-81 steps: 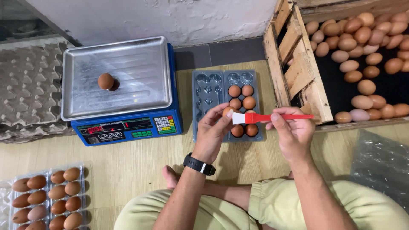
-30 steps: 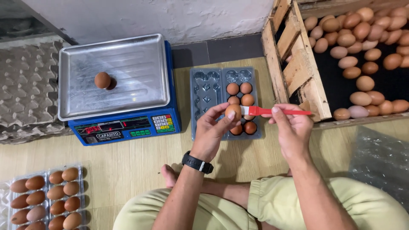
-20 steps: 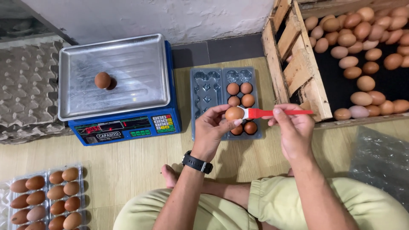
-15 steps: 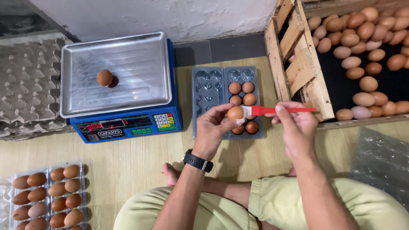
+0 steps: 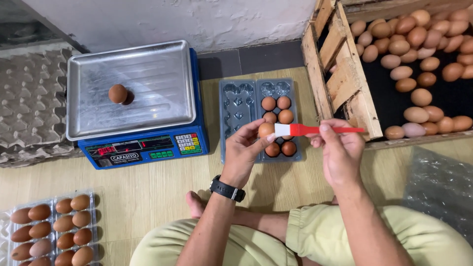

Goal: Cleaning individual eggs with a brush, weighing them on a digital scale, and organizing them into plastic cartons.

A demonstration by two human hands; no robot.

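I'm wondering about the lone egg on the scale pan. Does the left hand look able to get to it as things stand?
Probably not straight away: the left hand already holds an egg. The lone egg lies uncovered on the scale pan, with nothing in between.

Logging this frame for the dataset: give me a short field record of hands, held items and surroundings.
left hand: holds a brown egg at its fingertips
right hand: holds a red-handled brush, white bristles against the egg
egg carton: clear plastic, open, partly filled, lying beneath the hands
scale: blue, steel pan, one egg on it
wooden crate: loose eggs inside, to the right
floor: wood-look
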